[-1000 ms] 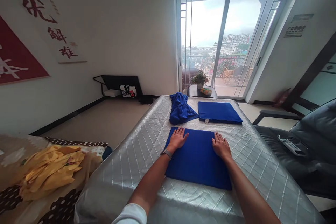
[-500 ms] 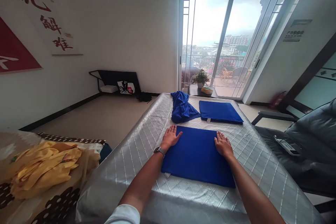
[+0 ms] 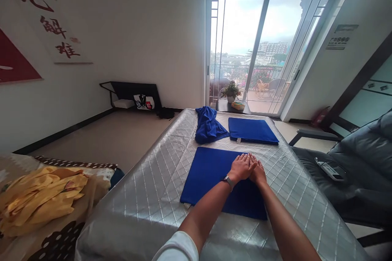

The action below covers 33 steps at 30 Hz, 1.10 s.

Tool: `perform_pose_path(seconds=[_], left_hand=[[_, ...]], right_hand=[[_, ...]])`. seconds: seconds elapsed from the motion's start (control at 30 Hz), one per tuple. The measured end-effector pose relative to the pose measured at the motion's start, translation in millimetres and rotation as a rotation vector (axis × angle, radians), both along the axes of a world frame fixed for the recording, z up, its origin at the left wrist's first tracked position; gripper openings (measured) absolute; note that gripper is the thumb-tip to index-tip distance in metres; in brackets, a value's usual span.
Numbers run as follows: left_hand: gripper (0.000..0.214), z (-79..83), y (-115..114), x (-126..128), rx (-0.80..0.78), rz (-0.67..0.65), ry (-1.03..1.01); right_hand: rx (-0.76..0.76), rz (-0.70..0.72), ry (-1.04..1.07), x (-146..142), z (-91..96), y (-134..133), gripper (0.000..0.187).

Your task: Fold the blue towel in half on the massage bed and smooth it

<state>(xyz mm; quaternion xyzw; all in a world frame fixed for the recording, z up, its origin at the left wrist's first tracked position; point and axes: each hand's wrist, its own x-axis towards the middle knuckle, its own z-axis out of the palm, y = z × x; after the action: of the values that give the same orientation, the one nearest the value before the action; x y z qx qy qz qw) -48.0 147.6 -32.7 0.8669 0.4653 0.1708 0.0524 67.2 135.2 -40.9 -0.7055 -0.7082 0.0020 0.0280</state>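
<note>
A folded blue cloth [image 3: 208, 175] lies flat on the silver quilted bed cover [image 3: 153, 183] before me. My left hand [image 3: 243, 167] rests open and flat near the cloth's far right corner, with a watch on its wrist. Right beside it, touching or slightly overlapping, my right hand [image 3: 257, 170] lies open at the cloth's right edge. Beyond the hands sits a stack of folded blue cloth [image 3: 253, 129] with a small white tag. Left of that stack is a crumpled blue cloth [image 3: 210, 124].
To the left, a yellow cloth [image 3: 45, 191] lies heaped on patterned bedding. A dark armchair [image 3: 352, 171] with a remote-like device [image 3: 329, 170] stands at the right. Past the far end is a small table with a potted plant [image 3: 231, 91], near a sliding glass door [image 3: 239, 28].
My left hand has moved from the cloth's left edge across to the right, beside my right hand. My right hand stays at the right edge. The view has shifted slightly.
</note>
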Motion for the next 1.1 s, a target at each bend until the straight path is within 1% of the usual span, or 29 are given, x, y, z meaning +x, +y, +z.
perform_pose_path(seconds=[0.03, 0.1, 0.2, 0.3, 0.5, 0.57, 0.6, 0.7, 0.93, 1.1], left_hand=[[0.066, -1.9, -2, 5, -0.006, 0.007, -0.005], [0.066, -4.1, -4, 4, -0.024, 0.038, -0.005], [0.069, -4.6, 0, -18, -0.050, 0.091, -0.007], [0.076, -3.5, 9, -59, -0.092, 0.196, 0.022], [0.081, -3.6, 22, -161, -0.137, 0.447, 0.122], [0.082, -5.4, 22, -185, -0.132, 0.493, 0.135], [0.083, -6.3, 22, -193, -0.129, 0.504, 0.137], [0.086, -7.9, 20, -200, -0.116, 0.517, 0.129], [0.085, -5.8, 17, -192, -0.093, 0.526, 0.082], [0.080, -6.3, 16, -193, -0.082, 0.531, 0.050]], right_hand=[[-0.002, 0.009, -0.008, 0, 0.1, -1, 0.062], [-0.005, 0.001, 0.000, -1, 1.0, -1, 0.062], [0.006, -0.037, 0.051, -4, 2.7, 1, 0.062], [0.009, -0.063, 0.107, -7, 3.4, 3, 0.063], [-0.007, -0.079, 0.143, -8, 2.6, 3, 0.063], [-0.006, -0.084, 0.140, -8, 3.4, 3, 0.063], [-0.006, -0.085, 0.138, -8, 4.0, 3, 0.063], [-0.011, -0.086, 0.126, -9, 5.5, 3, 0.063], [-0.002, -0.095, 0.070, -8, 3.6, 5, 0.064], [-0.019, -0.081, -0.018, -12, 13.4, 4, 0.063]])
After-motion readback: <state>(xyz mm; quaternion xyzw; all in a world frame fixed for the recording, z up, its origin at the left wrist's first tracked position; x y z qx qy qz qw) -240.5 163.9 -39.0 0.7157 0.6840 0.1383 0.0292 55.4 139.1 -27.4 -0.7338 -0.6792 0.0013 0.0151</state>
